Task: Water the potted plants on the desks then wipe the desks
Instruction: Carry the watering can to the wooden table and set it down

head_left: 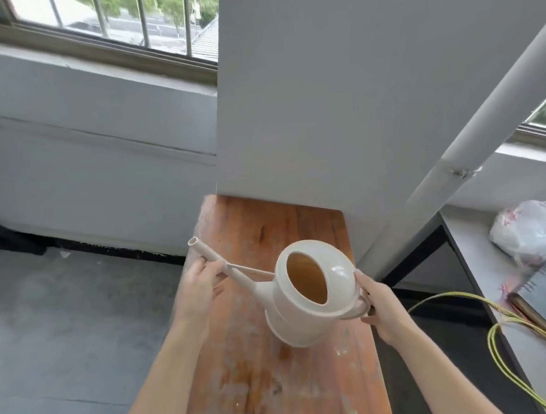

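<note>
Cream-white watering can, paint-flecked orange-brown wooden bench, yellow-green cables, grey floor.

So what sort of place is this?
Probably a bare workroom or storage room: a worn, paint-flecked wooden bench, loose yellow wires trailing over a grey side table, and a barred window above a plain grey floor.

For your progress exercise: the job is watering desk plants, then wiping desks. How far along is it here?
Nothing looks done. In hand: left hand grips the spout, right hand the handle, of the watering can over the wooden desk. No plant or cloth shows; watering and wiping remain.
</note>
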`<state>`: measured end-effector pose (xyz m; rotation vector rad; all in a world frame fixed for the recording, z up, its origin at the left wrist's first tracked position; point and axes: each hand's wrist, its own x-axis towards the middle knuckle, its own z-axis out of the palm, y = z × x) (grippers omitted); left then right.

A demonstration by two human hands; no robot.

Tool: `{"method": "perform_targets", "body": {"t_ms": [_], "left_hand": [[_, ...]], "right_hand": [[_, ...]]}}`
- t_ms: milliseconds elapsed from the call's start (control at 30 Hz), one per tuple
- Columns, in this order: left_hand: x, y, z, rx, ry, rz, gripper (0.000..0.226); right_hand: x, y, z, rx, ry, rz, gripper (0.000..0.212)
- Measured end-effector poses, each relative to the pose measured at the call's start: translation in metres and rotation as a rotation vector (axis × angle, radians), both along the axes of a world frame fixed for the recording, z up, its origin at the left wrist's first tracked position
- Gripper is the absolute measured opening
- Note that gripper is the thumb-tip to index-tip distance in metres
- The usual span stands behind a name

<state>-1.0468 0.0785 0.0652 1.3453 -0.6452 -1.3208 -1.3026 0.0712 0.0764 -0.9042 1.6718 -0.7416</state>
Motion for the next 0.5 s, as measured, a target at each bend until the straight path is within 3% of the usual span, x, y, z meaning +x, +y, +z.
{"method": "perform_targets", "body": {"t_ms": [167, 367, 500], "left_hand": [[-0.004, -0.067, 0.000, -0.010, -0.031, -0.006, 0.013], [-0.008, -0.133, -0.010, -0.017, -0.058, -0.001, 0.007], [-0.008, -0.164, -0.019, -0.019, -0.071, 0.007, 0.015]], "right_hand": [[-0.007, -0.071, -0.006, 0.006, 0.049, 0.052, 0.042], [-0.004, -0.147, -0.011, -0.085, 0.029, 0.041, 0.033], [0.000, -0.181, -0.022, -0.115, 0.016, 0.008, 0.028]]}}
